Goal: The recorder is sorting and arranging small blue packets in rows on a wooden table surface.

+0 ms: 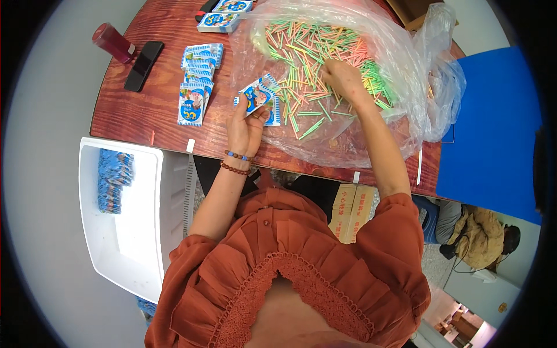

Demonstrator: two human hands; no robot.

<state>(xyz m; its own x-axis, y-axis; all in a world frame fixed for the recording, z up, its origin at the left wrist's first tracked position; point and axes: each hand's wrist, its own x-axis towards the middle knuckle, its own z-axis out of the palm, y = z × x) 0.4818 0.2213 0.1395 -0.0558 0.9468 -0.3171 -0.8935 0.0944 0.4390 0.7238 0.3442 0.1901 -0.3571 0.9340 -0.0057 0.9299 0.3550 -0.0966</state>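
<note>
A: Small blue-and-white printed paper packet (pixel 257 97) — where is it?
B: Pinched in the left hand (pixel 246 124), above the red-brown wooden table (pixel 145 116). Light, floppy; best held by an edge.
A: Right hand (pixel 342 78)?
B: Fingers closed among thin coloured plastic sticks (pixel 307 52) on clear plastic bag (pixel 371 133).

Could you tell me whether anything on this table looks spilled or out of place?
Nothing looks damaged. The coloured sticks lie loose in a jumbled heap, but on the open plastic bag, not the wooden table. The blue packets sit in an overlapping row.
</note>
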